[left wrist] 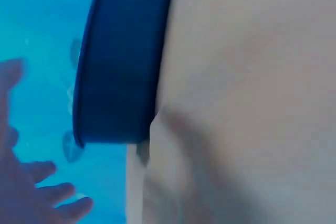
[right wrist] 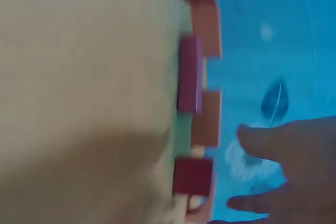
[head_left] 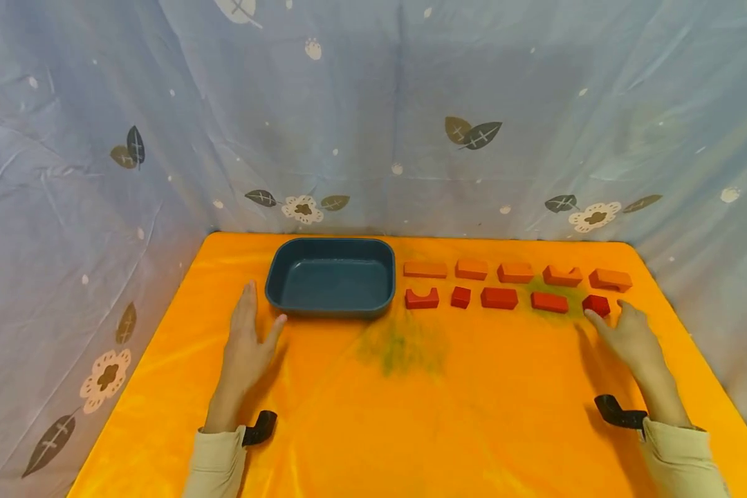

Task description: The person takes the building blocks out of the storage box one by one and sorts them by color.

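My left hand (head_left: pixel 244 360), fingers straight and thumb spread, hovers by the near left corner of a dark blue-green rectangular dish (head_left: pixel 330 313). The left wrist view shows the dish's side wall (left wrist: pixel 123 66), with the fingers (left wrist: pixel 58 192) apart from it. On the right, my right hand (head_left: pixel 636 344) reaches toward a small dark red block (head_left: pixel 595 306), the last of the front row. Thumb and fingers are spread to either side of that block in the head view. From the right wrist, the thumb (right wrist: pixel 257 139) shows off to the side of the red block (right wrist: pixel 193 176).
Left of that block, the front row holds a red bar (head_left: pixel 549 302), a red brick (head_left: pixel 499 298), a small red cube (head_left: pixel 460 297) and a notched red block (head_left: pixel 421 299). Behind runs a row of several orange blocks (head_left: pixel 515 273). A patterned curtain (head_left: pixel 373 138) surrounds the orange-covered table (head_left: pixel 473 415).
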A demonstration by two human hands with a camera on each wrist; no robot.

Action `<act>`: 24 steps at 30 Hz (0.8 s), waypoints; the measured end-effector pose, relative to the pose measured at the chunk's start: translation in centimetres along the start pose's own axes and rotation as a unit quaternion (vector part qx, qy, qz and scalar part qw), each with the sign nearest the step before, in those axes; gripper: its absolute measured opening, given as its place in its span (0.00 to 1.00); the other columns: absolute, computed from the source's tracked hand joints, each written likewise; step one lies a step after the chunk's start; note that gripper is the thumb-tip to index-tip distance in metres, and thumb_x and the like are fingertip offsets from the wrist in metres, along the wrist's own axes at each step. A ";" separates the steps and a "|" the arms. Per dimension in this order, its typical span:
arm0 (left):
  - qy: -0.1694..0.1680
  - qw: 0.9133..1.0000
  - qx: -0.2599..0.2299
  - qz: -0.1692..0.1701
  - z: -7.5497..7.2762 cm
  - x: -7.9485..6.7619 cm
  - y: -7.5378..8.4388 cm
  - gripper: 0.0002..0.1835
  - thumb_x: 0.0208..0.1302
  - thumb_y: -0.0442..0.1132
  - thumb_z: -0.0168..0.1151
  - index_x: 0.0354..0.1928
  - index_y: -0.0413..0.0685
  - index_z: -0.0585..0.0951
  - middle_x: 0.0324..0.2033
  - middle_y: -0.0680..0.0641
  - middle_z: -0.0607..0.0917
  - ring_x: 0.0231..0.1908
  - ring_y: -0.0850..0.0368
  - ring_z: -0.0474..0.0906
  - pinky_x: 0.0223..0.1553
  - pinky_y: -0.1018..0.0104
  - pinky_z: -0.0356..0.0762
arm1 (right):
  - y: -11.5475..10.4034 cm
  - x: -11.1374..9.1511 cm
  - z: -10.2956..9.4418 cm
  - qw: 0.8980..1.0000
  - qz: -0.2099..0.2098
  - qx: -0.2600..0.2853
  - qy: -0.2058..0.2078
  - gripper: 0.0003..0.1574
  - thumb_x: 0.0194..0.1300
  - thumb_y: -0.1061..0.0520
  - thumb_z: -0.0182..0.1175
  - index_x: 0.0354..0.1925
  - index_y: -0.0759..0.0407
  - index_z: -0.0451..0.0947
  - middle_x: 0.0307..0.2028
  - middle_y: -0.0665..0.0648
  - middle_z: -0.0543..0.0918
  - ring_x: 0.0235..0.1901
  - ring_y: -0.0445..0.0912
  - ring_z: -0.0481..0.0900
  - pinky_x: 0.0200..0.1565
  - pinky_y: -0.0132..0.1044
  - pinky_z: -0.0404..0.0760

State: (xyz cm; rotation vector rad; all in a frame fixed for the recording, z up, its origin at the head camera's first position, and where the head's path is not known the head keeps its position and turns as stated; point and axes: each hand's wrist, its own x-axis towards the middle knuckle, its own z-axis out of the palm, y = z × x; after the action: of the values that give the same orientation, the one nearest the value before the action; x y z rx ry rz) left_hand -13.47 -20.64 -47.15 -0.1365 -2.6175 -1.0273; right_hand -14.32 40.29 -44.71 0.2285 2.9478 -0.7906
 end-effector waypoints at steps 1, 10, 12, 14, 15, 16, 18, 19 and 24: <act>-0.016 1.000 0.021 0.010 0.0 -0.4 0.4 0.48 0.69 0.49 0.61 0.79 0.54 0.41 0.77 0.42 0.44 0.73 0.34 0.43 0.65 0.32 0.51 | -0.6 -0.6 0.5 1.000 -0.008 -0.010 0.001 0.56 0.76 0.38 0.43 0.66 0.91 0.41 0.58 0.93 0.53 0.56 0.83 0.56 0.53 0.74 0.61; -0.067 0.974 0.190 0.106 2.8 -3.9 4.7 0.49 0.63 0.58 0.64 0.78 0.49 0.52 0.74 0.32 0.50 0.72 0.29 0.45 0.66 0.33 0.51 | -8.1 -5.5 7.3 0.990 -0.095 -0.098 0.035 0.63 0.64 0.28 0.56 0.73 0.73 0.49 0.69 0.80 0.52 0.66 0.78 0.50 0.56 0.77 0.53; -0.075 0.966 0.217 0.119 3.6 -4.5 5.9 0.48 0.62 0.60 0.64 0.77 0.49 0.54 0.74 0.33 0.50 0.72 0.30 0.44 0.67 0.33 0.50 | -9.5 -6.4 8.6 0.988 -0.099 -0.118 0.031 0.67 0.59 0.23 0.56 0.74 0.68 0.50 0.72 0.76 0.50 0.68 0.75 0.47 0.59 0.77 0.50; -0.085 0.961 0.229 0.133 4.4 -5.1 7.2 0.48 0.62 0.62 0.62 0.77 0.51 0.54 0.75 0.34 0.50 0.73 0.32 0.43 0.68 0.33 0.48 | -10.7 -7.2 9.5 0.986 -0.103 -0.129 0.022 0.68 0.57 0.20 0.54 0.76 0.65 0.49 0.73 0.74 0.48 0.70 0.73 0.44 0.60 0.77 0.46; -0.089 0.958 0.232 0.141 4.8 -5.4 7.8 0.49 0.62 0.64 0.61 0.78 0.52 0.53 0.75 0.35 0.50 0.73 0.33 0.42 0.68 0.34 0.47 | -11.2 -7.5 9.8 0.985 -0.107 -0.131 0.017 0.68 0.58 0.20 0.53 0.76 0.63 0.49 0.74 0.72 0.48 0.71 0.72 0.42 0.61 0.76 0.45; -0.093 0.956 0.234 0.149 5.1 -5.6 8.4 0.49 0.62 0.65 0.61 0.78 0.53 0.52 0.75 0.36 0.49 0.73 0.33 0.42 0.68 0.34 0.47 | -11.6 -7.8 10.1 0.985 -0.112 -0.133 0.014 0.68 0.58 0.19 0.52 0.76 0.63 0.48 0.74 0.72 0.47 0.72 0.71 0.42 0.62 0.76 0.44; -0.103 0.954 0.233 0.159 5.6 -6.0 9.3 0.50 0.62 0.67 0.59 0.78 0.56 0.49 0.76 0.38 0.48 0.74 0.34 0.41 0.69 0.35 0.46 | -12.3 -8.2 10.6 0.983 -0.121 -0.134 0.008 0.67 0.59 0.19 0.51 0.77 0.61 0.48 0.75 0.70 0.47 0.72 0.70 0.41 0.63 0.75 0.43; -0.108 0.953 0.232 0.160 5.8 -6.2 9.7 0.50 0.62 0.67 0.58 0.79 0.58 0.48 0.76 0.38 0.47 0.74 0.35 0.40 0.69 0.35 0.45 | -12.6 -8.4 10.8 0.983 -0.126 -0.134 0.006 0.67 0.59 0.19 0.51 0.77 0.61 0.48 0.75 0.70 0.48 0.72 0.69 0.41 0.63 0.75 0.43; -0.125 0.954 0.227 0.151 5.8 -7.2 10.1 0.50 0.62 0.68 0.57 0.79 0.59 0.48 0.76 0.39 0.46 0.74 0.34 0.41 0.70 0.36 0.43 | -13.4 -8.9 11.6 0.982 -0.140 -0.126 0.000 0.65 0.59 0.20 0.51 0.77 0.61 0.49 0.75 0.69 0.49 0.73 0.68 0.43 0.64 0.73 0.42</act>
State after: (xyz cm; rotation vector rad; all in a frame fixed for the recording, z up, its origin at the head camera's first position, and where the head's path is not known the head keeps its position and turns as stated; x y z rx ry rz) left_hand -6.17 -9.05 -47.02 -0.5657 -2.8582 -0.3078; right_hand -7.30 21.93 -47.16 -0.2061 3.0793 -0.4302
